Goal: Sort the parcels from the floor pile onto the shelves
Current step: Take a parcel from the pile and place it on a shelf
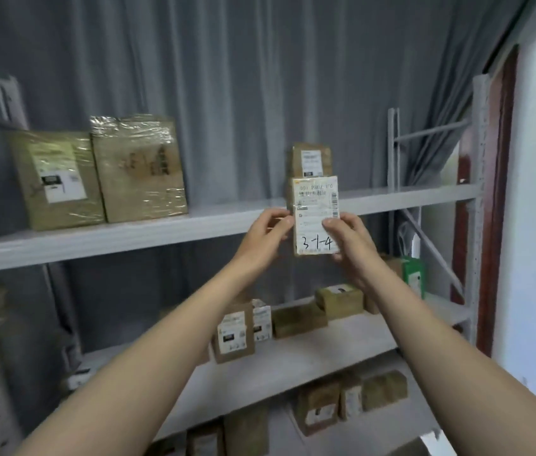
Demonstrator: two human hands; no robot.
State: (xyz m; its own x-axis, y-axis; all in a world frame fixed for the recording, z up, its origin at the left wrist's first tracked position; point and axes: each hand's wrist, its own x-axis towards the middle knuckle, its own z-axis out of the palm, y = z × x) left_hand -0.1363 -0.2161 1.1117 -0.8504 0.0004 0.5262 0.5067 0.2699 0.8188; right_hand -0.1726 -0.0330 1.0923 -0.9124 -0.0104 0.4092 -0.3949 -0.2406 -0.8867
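Our left hand [268, 230] and right hand [347, 238] grip one small parcel [314, 202].
We hold it upright before the upper shelf [194, 225]; blurred, it seems marked 3-1-4.

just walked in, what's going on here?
A person holds a small parcel upright in front of the top shelf, left hand pinching its left edge, right hand gripping its right side. Its label, handwritten 3-1-4, faces the camera. It is not yet set down. Another small box stands on that shelf just behind it, two wrapped boxes further left.
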